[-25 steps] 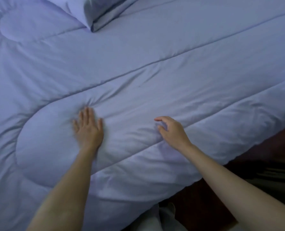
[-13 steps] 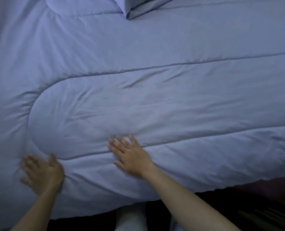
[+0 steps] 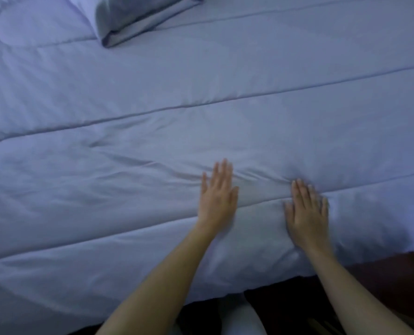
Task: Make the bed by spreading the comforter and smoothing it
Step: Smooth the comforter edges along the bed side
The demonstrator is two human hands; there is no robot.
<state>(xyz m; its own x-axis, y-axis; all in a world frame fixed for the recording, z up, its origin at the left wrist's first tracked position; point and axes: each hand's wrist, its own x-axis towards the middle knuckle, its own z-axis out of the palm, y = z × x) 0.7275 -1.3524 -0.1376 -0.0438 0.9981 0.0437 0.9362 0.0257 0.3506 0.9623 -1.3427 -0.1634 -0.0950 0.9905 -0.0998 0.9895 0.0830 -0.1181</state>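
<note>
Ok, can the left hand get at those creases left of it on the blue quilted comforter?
Probably yes: the left hand lies flat and open on the blue quilted comforter, and the creases start by its fingertips with nothing between.

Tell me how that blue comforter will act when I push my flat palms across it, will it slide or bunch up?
The comforter probably bunches ahead of a push: creases fan out from the left hand and right hand. It looks soft and floppy, puffing between stitched seams. Likely light for its bulk, so it may shift rather than stay put.
</note>
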